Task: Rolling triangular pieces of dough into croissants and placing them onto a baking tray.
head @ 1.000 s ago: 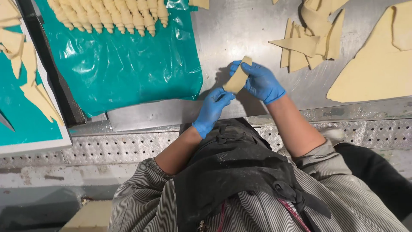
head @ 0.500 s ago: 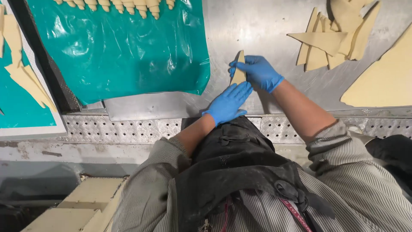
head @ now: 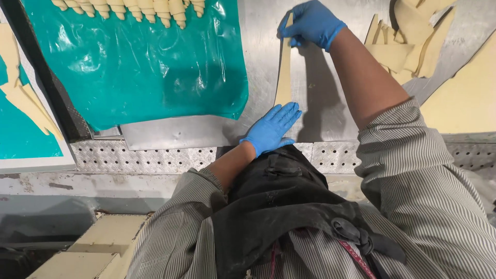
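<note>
I see one long dough strip (head: 284, 64) (pulled thin): right hand (head: 310, 21) pinches its far end, left hand (head: 271, 129) lies flat, open, on its near end.

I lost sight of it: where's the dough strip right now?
In the head view the dough strip lies stretched on the steel table, right of the teal sheet, between the right hand and left hand.

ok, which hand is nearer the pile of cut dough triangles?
Right. The right hand pinches the dough strip's far end, just beside the pile of cut dough triangles; the left hand presses the near end, farther off.
</note>
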